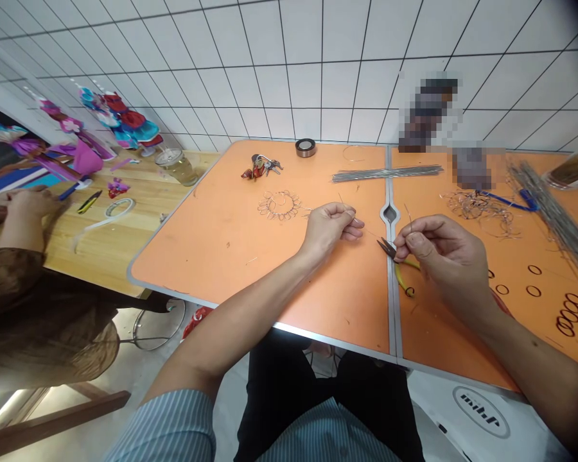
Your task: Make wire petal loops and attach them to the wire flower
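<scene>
Thin metal wire [376,236] ran approx. horiz. betw. L hand [334,224] & R hand [438,250], pinched in fingertips at both; short lengths poked up past each grip, R one approx. vert. It hung just above orange table [212,237]. Pliers [390,251], dark metal head w/ yellow handles, sat at R hand's fingers, jaws slightly apart, tips pointing up-L; couldn't tell if held or resting on tabletop.

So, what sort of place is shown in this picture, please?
Probably a craft workroom: pliers are at the right hand, a bundle of wires lies on the orange table, and colourful doll-like figures are at the wooden table alongside.
</scene>
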### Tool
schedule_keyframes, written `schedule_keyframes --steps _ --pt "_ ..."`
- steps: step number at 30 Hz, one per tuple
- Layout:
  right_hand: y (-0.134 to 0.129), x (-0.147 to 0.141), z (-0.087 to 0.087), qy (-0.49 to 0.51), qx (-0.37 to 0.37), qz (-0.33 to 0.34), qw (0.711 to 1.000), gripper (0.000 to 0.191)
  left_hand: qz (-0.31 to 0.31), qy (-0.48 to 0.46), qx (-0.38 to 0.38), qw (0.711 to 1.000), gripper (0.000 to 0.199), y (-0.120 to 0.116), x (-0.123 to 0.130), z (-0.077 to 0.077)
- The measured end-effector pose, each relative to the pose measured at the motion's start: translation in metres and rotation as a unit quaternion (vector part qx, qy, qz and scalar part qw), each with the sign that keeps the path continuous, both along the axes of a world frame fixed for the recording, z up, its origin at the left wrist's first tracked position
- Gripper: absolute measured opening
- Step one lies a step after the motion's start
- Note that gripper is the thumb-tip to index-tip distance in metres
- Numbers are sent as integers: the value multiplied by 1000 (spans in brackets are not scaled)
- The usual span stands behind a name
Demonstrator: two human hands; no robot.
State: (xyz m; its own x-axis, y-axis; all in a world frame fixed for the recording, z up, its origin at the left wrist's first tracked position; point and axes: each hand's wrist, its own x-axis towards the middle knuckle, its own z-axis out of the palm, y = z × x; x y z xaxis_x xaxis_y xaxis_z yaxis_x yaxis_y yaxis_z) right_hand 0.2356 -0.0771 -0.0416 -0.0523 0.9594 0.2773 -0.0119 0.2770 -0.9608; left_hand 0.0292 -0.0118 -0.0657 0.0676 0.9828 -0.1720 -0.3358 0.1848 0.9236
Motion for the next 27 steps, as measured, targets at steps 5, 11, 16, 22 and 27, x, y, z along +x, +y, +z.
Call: schedule_keyframes --steps 5,11,16,22,27 --pt "-1 -1 2 4 -11 -5 1000 43 -1 14 -3 1000 5 0 0 0" --pt "-1 -1 5 -2 -24 -5 1000 46 7 29 -8 1000 4 0 1 0" --pt "0 -4 3 -14 -51 -2 999 51 10 43 -1 999 4 -1 -1 4" --pt "16 13 5 -117 -147 88 978 57 10 146 41 988 10 1 -15 15" --pt "55 98 24 -359 58 -286 887 19 -103 263 63 957 12 5 -27 11"
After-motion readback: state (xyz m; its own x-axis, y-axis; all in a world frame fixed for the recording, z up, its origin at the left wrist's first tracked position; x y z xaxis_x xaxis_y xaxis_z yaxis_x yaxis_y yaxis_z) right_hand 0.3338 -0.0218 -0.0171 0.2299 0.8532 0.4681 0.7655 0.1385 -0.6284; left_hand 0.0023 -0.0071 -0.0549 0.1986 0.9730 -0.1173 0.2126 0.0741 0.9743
